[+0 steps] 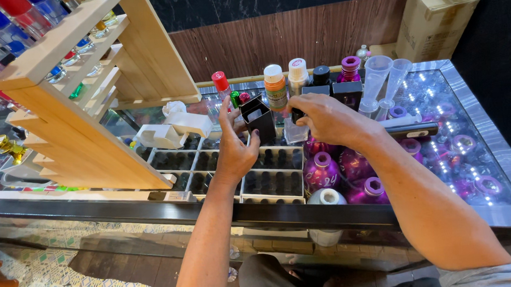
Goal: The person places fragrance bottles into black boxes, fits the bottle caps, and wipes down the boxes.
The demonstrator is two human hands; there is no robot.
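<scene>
Presently, item one: a small open black rectangular carton (258, 116), held over the glass-topped display counter (485, 150) in front of a row of capped bottles. The left hand (234, 145) grips it from below and behind, thumb on the lower front corner and fingers up its far side, apparently so that the mouth stays free. Its long axis runs near upright, tilted slightly; the open end points up and toward the camera's left.

Item two: the right hand (323, 119), curled closed just beside the carton's right edge, fingertips pinching something small and dark. What it is cannot be told; a clear glass bottle (296, 131) sits directly under the knuckles.

Surroundings: an orange-labelled bottle with white cap (275, 86), round purple bottles (322, 170) under the glass, trays of dark vials (273, 183) below the left wrist, a tilted wooden shelf rack (75, 94) on the left, and two clear plastic measuring cups (375, 75) on the right.
</scene>
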